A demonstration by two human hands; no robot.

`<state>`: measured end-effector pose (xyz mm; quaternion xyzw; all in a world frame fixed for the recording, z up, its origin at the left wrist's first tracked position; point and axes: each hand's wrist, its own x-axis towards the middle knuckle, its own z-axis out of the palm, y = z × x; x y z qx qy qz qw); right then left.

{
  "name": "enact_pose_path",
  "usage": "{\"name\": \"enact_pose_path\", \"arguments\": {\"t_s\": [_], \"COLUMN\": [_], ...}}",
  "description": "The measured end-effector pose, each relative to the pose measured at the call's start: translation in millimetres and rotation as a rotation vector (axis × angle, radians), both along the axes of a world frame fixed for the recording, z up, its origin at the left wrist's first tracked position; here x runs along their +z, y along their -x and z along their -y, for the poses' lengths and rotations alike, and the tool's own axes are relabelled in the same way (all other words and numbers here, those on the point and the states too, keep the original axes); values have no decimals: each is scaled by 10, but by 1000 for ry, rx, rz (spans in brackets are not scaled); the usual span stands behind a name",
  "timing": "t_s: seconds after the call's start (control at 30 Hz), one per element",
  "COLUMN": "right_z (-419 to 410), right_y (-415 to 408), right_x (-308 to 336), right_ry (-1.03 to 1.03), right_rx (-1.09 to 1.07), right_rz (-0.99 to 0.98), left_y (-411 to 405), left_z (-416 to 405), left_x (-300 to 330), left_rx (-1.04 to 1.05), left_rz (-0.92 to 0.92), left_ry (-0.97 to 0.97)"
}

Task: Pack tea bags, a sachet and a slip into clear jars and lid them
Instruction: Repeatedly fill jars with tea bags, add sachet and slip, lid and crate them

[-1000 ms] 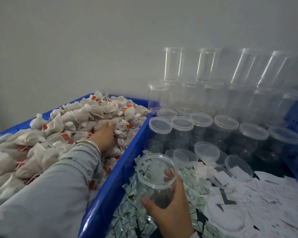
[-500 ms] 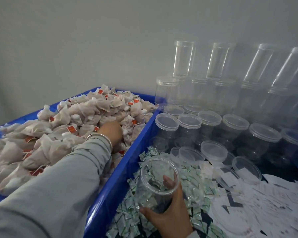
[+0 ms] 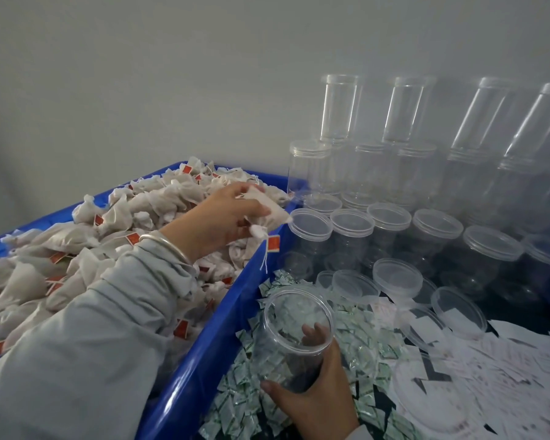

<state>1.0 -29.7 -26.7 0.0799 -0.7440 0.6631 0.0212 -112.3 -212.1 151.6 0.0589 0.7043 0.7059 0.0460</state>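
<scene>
The left hand (image 3: 223,214) is raised above the left blue bin (image 3: 200,347), its fingers and thumb pinching a white tea bag (image 3: 269,211) whose string and red tag (image 3: 273,243) dangle over the bin's right wall. A silver bangle (image 3: 165,246) sits on the wrist above a grey sleeve (image 3: 86,338). Beneath the hand the bin is heaped with more tea bags (image 3: 61,249), many showing red tags. The right hand (image 3: 315,398), at the near middle, wraps its grip round the lower wall of an open clear jar (image 3: 294,335), thumb on the near side and fingertips (image 3: 311,331) showing through the plastic; the jar tilts with its mouth up and slightly toward the left hand. The jar sits over a pile of green-and-white sachets (image 3: 245,404) in the near part of the right-hand tray. To the right of the sachets lie white paper slips (image 3: 502,369), spread loosely. Just beyond the jar lie several loose clear lids (image 3: 397,276), some overlapping. Farther back stand rows of lidded jars (image 3: 351,223), and against the grey wall (image 3: 172,74) more jars are stacked (image 3: 337,109) in tiers, the upper ones blurred. The tea bag is held up left of the nearest lidded jars, well apart from the open jar below it.
</scene>
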Motion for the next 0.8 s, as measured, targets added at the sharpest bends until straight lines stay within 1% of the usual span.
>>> {"name": "enact_pose_path", "arguments": {"t_s": [0.1,0.17,0.33,0.4,0.43,0.5,0.67,0.73,0.77,0.8], "right_z": [10,18,8,6,5,4,8,15,16,17], "right_y": [13,21,16,9,6,4,3,2,1,2], "right_x": [24,31,23,10,8,1,-9,-12,-16,-18], "right_ry": [-54,-72,-61,-63,-57,-33,-13,-10,-9,-6], "right_rx": [-30,-40,-41,-26,-19,-7,7,2,-2,-5], "right_rz": [11,14,-3,-11,-12,-17,-29,-25,-19,-14], "left_y": [-128,-186,-239,-233,-221,-182,29,120,159,197], "left_z": [-85,-152,-245,-250,-246,-207,82,191,230,262], "left_x": [59,46,-22,-29,-26,-7,-29,-113,-162,-213], "left_rx": [-290,-389,-498,-481,-442,-293,209,407,461,473], "left_rz": [47,33,20,18,13,-20,-46,-38,-31,-20], "left_ry": [46,140,248,271,273,261,148,214,266,328]}}
